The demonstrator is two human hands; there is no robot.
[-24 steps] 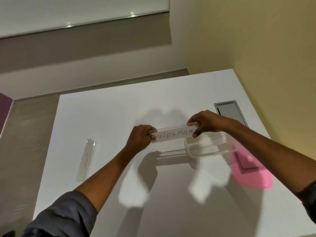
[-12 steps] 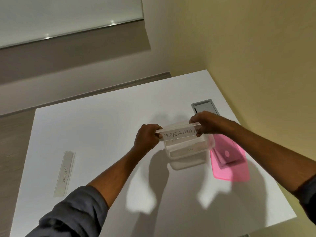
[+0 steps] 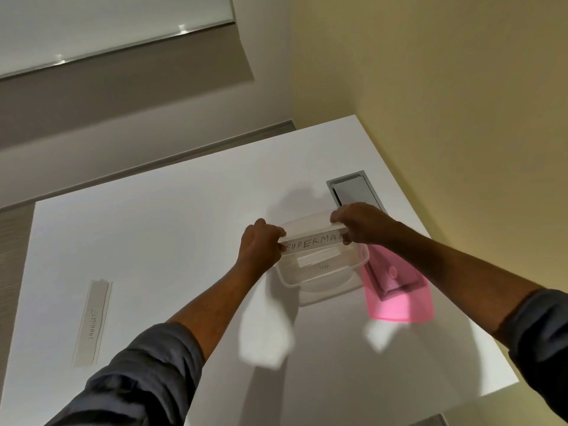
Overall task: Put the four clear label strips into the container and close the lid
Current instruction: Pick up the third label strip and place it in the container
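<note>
A clear label strip marked SUPERMAN (image 3: 313, 241) is stretched between my two hands just above the open clear container (image 3: 322, 279). My left hand (image 3: 261, 244) pinches its left end and my right hand (image 3: 358, 222) pinches its right end. Inside the container lies at least one other clear strip (image 3: 319, 262). The pink lid (image 3: 396, 290) lies flat on the table, right of the container and touching it. Another clear strip marked ELEPHANT (image 3: 92, 322) lies on the table far to the left.
The white table (image 3: 172, 229) ends at a yellow wall on the right and has a metal cable hatch (image 3: 353, 189) just behind the container. The table's near right corner is at the lower right.
Both hands carried the SUPERMAN strip to the right, from left of the container to directly over its opening. The camera view shifted too.
</note>
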